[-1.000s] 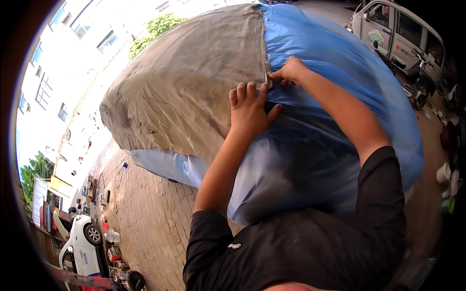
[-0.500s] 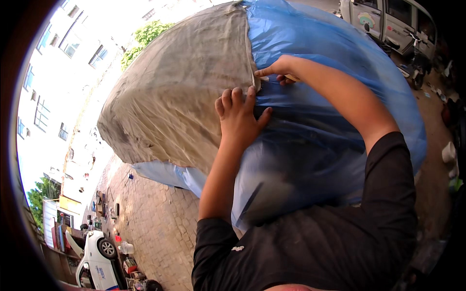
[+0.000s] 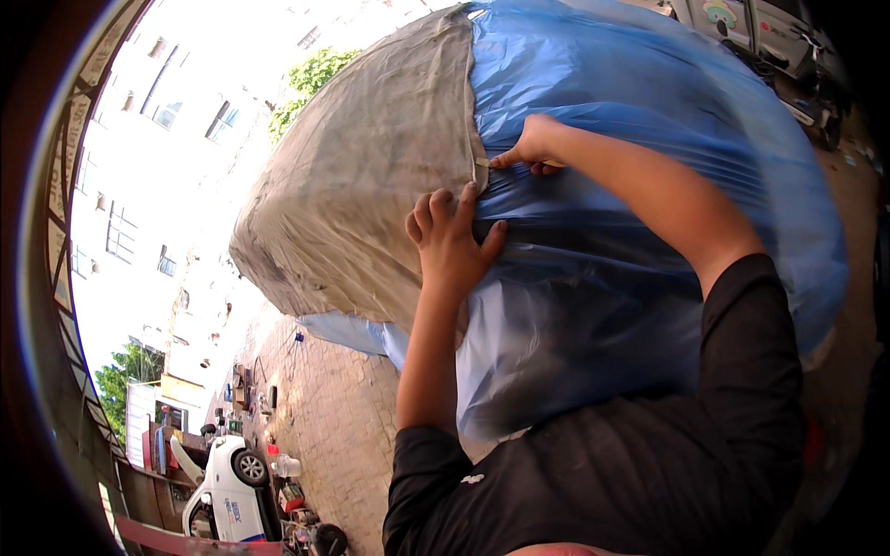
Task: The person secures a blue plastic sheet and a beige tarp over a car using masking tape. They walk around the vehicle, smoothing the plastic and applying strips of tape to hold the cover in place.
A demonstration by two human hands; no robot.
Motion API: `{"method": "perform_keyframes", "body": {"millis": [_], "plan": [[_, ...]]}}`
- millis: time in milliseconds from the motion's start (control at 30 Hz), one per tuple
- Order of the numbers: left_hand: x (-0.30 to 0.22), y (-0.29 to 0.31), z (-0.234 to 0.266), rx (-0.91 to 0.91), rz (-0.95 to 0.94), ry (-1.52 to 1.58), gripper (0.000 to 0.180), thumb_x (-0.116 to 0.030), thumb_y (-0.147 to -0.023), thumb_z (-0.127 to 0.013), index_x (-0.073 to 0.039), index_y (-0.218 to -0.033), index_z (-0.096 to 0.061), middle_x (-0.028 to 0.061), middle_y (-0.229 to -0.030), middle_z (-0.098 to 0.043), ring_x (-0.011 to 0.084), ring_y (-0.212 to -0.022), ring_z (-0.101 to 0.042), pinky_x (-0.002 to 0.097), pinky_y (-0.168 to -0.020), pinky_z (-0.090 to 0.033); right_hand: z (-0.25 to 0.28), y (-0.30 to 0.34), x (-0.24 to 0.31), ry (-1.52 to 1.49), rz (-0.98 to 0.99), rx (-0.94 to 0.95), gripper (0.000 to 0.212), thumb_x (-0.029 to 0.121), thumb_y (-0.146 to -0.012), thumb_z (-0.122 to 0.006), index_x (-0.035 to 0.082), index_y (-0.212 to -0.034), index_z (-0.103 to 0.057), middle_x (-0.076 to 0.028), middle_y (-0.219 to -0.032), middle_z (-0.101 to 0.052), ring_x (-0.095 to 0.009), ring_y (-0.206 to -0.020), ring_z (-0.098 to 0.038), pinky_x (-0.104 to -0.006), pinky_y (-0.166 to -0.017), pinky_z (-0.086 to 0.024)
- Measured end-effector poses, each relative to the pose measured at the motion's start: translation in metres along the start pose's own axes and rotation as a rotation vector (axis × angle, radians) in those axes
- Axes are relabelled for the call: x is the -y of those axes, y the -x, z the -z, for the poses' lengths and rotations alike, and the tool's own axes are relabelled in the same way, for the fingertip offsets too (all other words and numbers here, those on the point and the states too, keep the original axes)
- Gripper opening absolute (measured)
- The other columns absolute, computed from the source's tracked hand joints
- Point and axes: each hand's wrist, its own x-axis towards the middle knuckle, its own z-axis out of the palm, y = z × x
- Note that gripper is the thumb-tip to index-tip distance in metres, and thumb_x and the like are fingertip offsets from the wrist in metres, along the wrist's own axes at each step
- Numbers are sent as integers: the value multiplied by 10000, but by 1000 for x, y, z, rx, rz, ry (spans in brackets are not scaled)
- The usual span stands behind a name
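Brown cloth (image 3: 352,204) draped over a large bulky shape directly ahead, side edge meeting blue plastic sheeting (image 3: 593,83). Left hand (image 3: 451,236) splayed wide, pressed near that edge; right hand (image 3: 538,153) drawn narrow, fingertip at the edge beside a pale strip (image 3: 482,162), actual grip too hidden to tell. Step in hand: apparently securing the seam. Next move: probably calls for keeping the edge flat and smoothing the strip down. Farther out, brick paving (image 3: 334,408) and a white car (image 3: 227,477).

I count two grips of mine, left grip (image 3: 451,243) and right grip (image 3: 536,148); one blue plastic sheet (image 3: 603,79); one grey-brown cloth cover (image 3: 380,167); two black sleeves (image 3: 753,324); one white car (image 3: 232,486); one van (image 3: 777,32).
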Motion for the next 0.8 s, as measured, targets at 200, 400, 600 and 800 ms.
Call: {"method": "perform_keyframes", "body": {"millis": [200, 400, 600, 800], "plan": [[-3, -5, 3, 12, -5, -3, 677, -398, -814, -714, -91, -1392, -541, 156, -1289, -474, 361, -1293, -379, 480, -1114, -227, -7, 31, -12, 56, 352, -379, 734, 516, -784, -821, -67, -1144, -557, -179, -731, -691, -295, -643, -690, -385, -708, -566], [-28, 53, 16, -232, 274, 629, 582, -250, -893, -712, 1, -1370, -491, 161, -1203, -565, 294, -1173, -515, 391, -1055, -359, -39, 165, -41, -133, 1133, -342, 487, 155, -940, -610, -69, -1343, -453, -154, -709, -662, -377, -687, -674, -466, -791, -532], [-99, 114, 72, 12, 206, 1232, 328, -85, -871, -718, 28, -1143, -574, 131, -1041, -617, 219, -984, -602, 330, -895, -463, -73, 256, -93, 1, 1360, -117, 659, 24, -813, -633, -81, -1436, -443, -89, -639, -618, -215, -493, -603, -350, -501, -495], [-102, 178, 92, -32, 309, 1223, 195, 80, -845, -664, 36, -1025, -603, 130, -942, -649, 200, -847, -618, 307, -770, -485, -136, 283, -95, 142, 1287, -57, 726, 26, -794, -630, -94, -1472, -400, -70, -599, -569, -223, -485, -571, -370, -507, -480]]}}
